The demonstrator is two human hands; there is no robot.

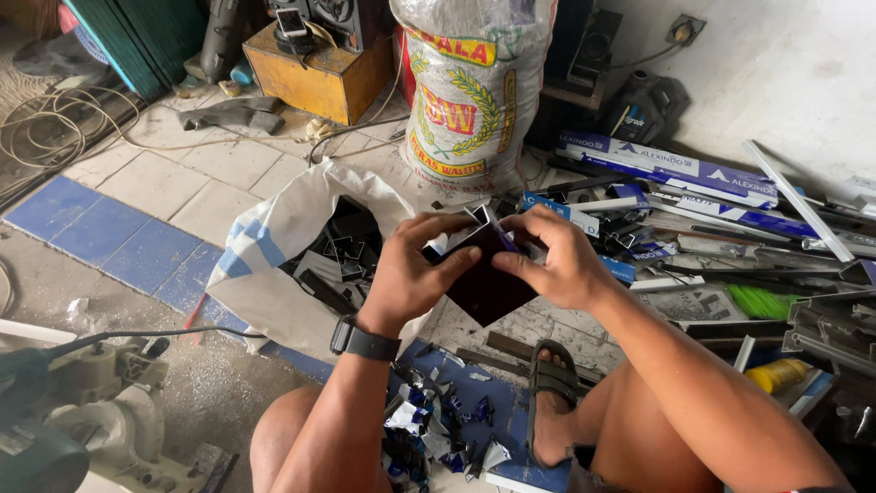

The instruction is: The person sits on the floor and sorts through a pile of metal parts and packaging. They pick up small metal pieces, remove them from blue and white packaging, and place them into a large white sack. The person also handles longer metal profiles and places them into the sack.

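Observation:
Both my hands hold one short dark metal profile piece (484, 285) in front of me, above the floor. My left hand (415, 269), with a black watch on its wrist, grips the piece's left side, thumb on its dark face. My right hand (555, 256) pinches the upper right end, where a strip of blue protective film (505, 239) shows at the edge. Torn scraps of blue and white film (438, 429) lie on the floor between my knees.
An open white sack (274, 265) full of dark profile offcuts stands to the left. A tall printed sack (470, 87) stands behind. Long wrapped and bare profiles (693, 173) pile up at right. A saw machine (64, 411) sits at lower left, a yellow box (315, 78) at the back.

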